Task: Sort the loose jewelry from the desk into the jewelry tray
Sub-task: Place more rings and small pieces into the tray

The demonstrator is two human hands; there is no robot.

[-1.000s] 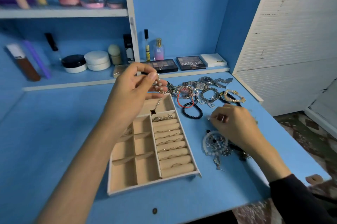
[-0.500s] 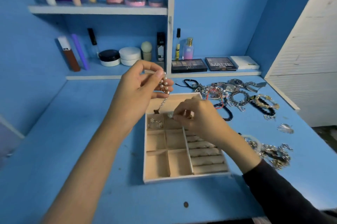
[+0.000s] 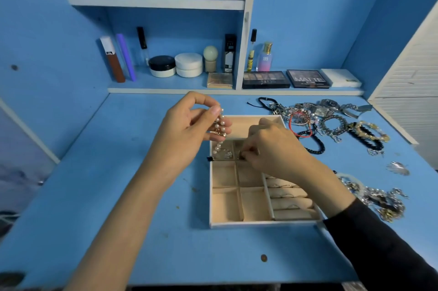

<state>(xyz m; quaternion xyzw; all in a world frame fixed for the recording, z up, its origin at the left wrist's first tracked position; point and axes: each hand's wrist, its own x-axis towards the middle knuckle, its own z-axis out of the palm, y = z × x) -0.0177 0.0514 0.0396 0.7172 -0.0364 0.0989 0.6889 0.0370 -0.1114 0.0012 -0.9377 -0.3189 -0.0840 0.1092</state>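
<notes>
Pearl strand with gold clasp dangles from left hand.

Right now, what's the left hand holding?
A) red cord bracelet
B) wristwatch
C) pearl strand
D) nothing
C: the left hand pinches a pearl strand that hangs down into the jewelry tray; the right hand pinches a small piece beside it.

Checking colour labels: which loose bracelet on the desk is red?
The thin red loop just right of the far corner of the jewelry tray; its neighbours are black beads, silver chain or pale beads.
</notes>
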